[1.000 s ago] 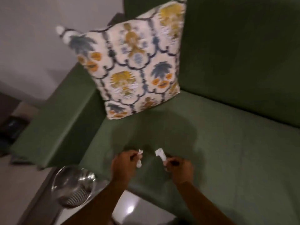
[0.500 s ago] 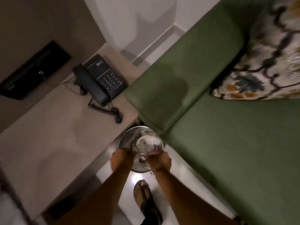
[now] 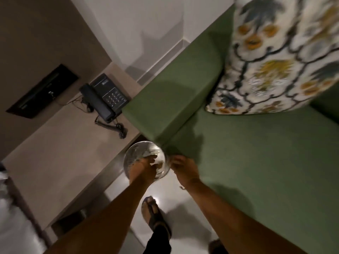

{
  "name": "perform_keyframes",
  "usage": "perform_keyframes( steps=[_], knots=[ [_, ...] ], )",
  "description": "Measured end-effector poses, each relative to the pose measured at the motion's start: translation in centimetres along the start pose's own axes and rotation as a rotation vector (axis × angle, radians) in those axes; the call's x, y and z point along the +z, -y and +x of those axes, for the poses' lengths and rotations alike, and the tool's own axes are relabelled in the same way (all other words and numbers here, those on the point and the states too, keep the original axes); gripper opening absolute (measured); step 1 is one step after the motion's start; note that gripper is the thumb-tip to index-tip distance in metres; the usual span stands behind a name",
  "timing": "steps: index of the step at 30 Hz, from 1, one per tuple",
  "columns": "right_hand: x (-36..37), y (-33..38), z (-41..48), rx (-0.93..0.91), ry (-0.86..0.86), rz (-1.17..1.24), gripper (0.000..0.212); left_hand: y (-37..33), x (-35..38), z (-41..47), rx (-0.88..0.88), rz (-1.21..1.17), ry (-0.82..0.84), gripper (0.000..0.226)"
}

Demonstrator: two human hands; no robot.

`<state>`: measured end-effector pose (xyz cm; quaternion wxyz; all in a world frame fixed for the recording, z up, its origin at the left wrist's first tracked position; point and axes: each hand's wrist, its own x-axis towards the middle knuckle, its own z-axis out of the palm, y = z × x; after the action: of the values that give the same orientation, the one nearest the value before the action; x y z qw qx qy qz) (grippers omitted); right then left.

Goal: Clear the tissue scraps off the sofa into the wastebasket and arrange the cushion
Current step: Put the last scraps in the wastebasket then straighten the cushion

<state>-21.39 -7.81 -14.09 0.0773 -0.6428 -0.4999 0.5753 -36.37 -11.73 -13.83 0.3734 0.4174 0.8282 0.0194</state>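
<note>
The round metal wastebasket (image 3: 133, 153) stands on the floor at the corner of the green sofa (image 3: 256, 162). My left hand (image 3: 145, 168) hovers over its mouth with loose fingers and nothing visible in them. Just off the basket's right rim, against the sofa's front edge, is my right hand (image 3: 184, 168), also with no tissue showing. Pale blurred bits (image 3: 158, 158) lie inside the basket. The patterned cushion (image 3: 275, 61) leans upright in the sofa's corner by the armrest (image 3: 174, 94). No scraps show on the visible seat.
A black telephone (image 3: 104, 98) with a coiled cord sits on the beige side table (image 3: 64, 153) left of the armrest. A dark slot-like panel (image 3: 44, 90) is set in the wall. My sandalled foot (image 3: 154, 213) stands on the glossy floor.
I turned from the sofa seat to the wastebasket carrying a scrap in each hand. The white tissue is out of both hands now, and my right hand has shifted right, off the basket.
</note>
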Motion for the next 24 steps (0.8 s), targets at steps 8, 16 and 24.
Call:
perform_keyframes(
  steps=[8, 16, 24],
  knots=[
    [-28.0, 3.7, -3.8, -0.150, -0.537, 0.408, 0.058, -20.3, -3.4, -2.9, 0.254, -0.048, -0.133, 0.064],
    [-41.9, 4.2, 5.0, -0.057, -0.376, 0.483, 0.102, -32.2, -2.7, 3.1, 0.216, -0.596, -0.023, 0.091],
    [-40.1, -0.5, 2.8, -0.189, -0.555, 0.660, 0.077, -35.5, -0.1, 2.7, 0.209, -0.766, -0.051, 0.064]
  ],
)
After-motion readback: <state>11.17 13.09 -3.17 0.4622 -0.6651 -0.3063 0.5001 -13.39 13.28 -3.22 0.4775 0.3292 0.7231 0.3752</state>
